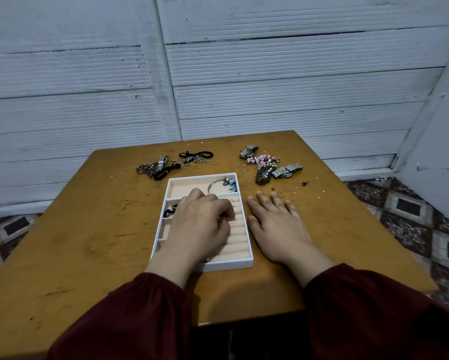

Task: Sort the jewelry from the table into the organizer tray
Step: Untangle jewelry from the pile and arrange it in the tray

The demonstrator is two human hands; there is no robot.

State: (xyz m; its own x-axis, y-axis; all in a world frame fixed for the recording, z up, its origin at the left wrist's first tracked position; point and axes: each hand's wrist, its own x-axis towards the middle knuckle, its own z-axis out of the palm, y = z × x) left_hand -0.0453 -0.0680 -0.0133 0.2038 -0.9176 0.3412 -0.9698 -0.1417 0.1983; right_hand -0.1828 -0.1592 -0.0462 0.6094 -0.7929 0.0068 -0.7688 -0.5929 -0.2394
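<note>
A white organizer tray (240,263) with a peach lining lies at the table's middle. Its far compartment holds a silver bangle with blue charms (223,184), and a small left compartment holds a black cord piece (171,209). My left hand (202,219) hovers over the tray with its fingers curled down onto the ring rolls (240,237); anything under the fingertips is hidden. My right hand (275,219) lies flat on the table just right of the tray, holding nothing.
Beyond the tray lie loose pieces: a chain and black cord pile (155,167), a black bracelet with chains (196,157), thin rings (198,166), two silver watches (248,151) (287,170), and pink beads (261,159). A white panelled wall stands behind the table.
</note>
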